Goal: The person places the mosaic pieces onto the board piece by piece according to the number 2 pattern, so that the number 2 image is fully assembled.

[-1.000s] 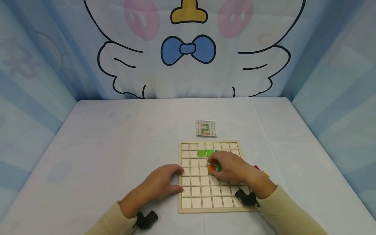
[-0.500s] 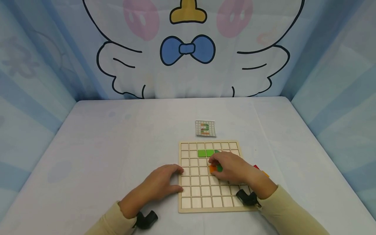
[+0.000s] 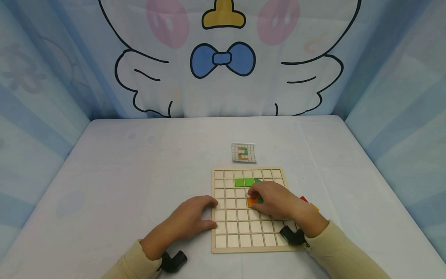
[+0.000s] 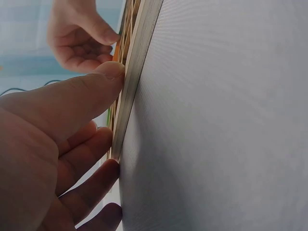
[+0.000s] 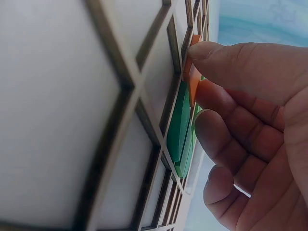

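A wooden grid board (image 3: 251, 250) lies flat on the table. My left hand (image 3: 191, 216) rests thumb and fingertips against its left edge, fingers loosely bent; the left wrist view shows them on the wooden edge (image 4: 134, 62). Over the middle of the board my right hand (image 3: 276, 200) pinches an orange tile (image 3: 251, 203) between thumb and index finger. In the right wrist view this orange tile (image 5: 194, 89) stands slightly tilted beside a dark green tile (image 5: 179, 125). Light green tiles (image 3: 239, 182) fill cells in an upper row, with a dark green rounded tile (image 3: 257, 180) at their right.
Behind the board lies a small pattern card (image 3: 244, 152) printed with a green and orange figure on a grid. A red piece (image 3: 304, 199) and a yellow-orange piece (image 3: 315, 207) lie right of the board, partly behind the right forearm. A patterned curtain (image 3: 223, 93) encloses the table.
The right hand shifts very slightly over the orange tile, which shows a little more of its face. The left hand and board stay in place.
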The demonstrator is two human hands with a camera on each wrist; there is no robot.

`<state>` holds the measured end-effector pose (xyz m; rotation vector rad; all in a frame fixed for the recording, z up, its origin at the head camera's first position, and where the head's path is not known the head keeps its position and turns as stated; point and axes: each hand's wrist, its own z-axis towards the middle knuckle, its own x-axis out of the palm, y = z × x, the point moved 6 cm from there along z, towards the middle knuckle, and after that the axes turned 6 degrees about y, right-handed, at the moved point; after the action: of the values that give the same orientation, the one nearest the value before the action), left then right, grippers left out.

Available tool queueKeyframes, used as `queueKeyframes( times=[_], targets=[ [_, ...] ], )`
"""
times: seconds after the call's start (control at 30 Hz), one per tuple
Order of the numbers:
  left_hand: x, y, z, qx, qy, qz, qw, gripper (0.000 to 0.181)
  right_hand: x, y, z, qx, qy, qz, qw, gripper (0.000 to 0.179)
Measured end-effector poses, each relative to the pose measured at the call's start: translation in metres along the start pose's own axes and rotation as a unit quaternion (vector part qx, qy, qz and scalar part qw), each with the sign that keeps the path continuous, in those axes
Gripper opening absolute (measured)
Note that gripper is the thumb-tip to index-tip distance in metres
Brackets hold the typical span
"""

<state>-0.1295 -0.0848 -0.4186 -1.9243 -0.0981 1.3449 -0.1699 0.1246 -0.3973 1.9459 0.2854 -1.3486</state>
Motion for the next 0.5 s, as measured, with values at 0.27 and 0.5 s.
queueKeyframes(
  times=[0.27,0.5],
  targets=[
    [0.0011,0.0005,-0.0002,0.004,0.0,0.003,1.0,0.048,-0.0016,-0.0006,-0.0017,-0.006,-0.005,-0.01,0.9999,0.021],
    [0.001,0.0003,-0.0001,0.002,0.0,0.002,1.0,0.049,-0.0012,-0.0036,-0.0033,-0.012,-0.002,0.01,0.9999,0.021]
  ],
)
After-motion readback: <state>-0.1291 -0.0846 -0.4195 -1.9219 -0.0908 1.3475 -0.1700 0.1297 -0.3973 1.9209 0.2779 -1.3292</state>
